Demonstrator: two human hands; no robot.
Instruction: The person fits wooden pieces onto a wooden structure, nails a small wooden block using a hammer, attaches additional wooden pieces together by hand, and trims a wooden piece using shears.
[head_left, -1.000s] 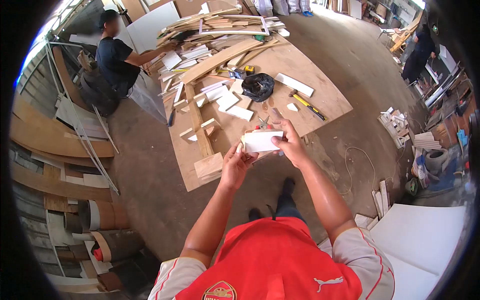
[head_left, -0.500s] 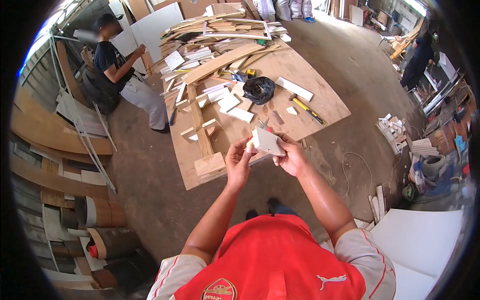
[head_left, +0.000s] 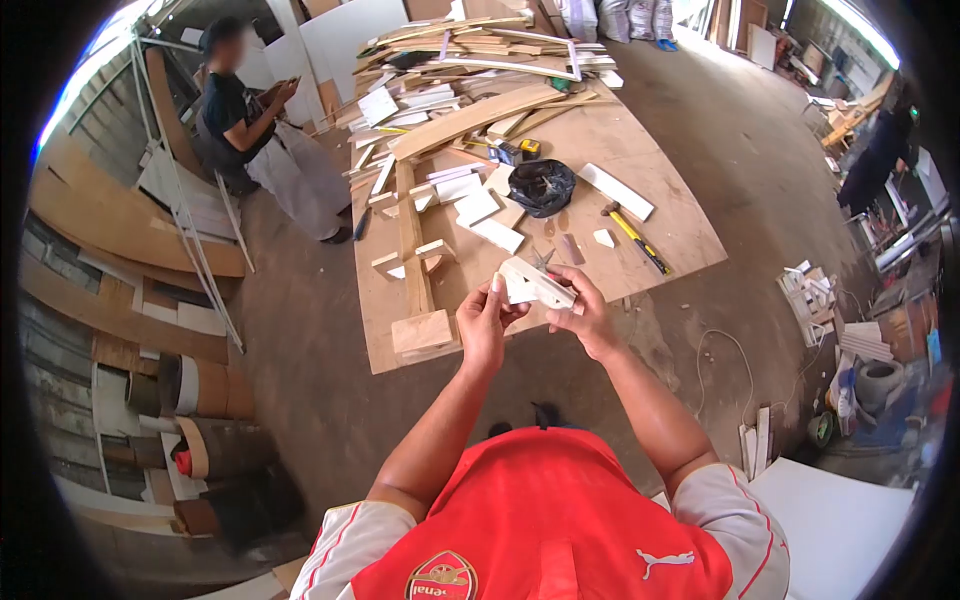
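Note:
Both of my hands are closed on a small white-faced wooden piece [head_left: 535,284], held up at the table's near edge. My left hand [head_left: 484,322] pinches its left end between thumb and fingers. At the other end, my right hand [head_left: 588,316] grips it from the right and below. A pale edge and a gap show on the piece, so it may be two bits together; I cannot tell. Just behind it, the metal jaws of pliers [head_left: 543,259] lie on the wooden table [head_left: 600,140]. A yellow-and-black hammer [head_left: 640,242] lies farther right.
A black plastic bag [head_left: 541,188] and a tape measure [head_left: 530,148] sit mid-table. Long wood strips [head_left: 480,120] and offcuts pile up toward the back. A wooden frame piece [head_left: 411,240] lies on the left. A person [head_left: 265,130] stands beyond the left edge; another is far right.
The wooden piece has been turned in my hands, so its edge and a gap now show instead of the broad white face. The person at left has lifted their hands slightly. My view has shifted.

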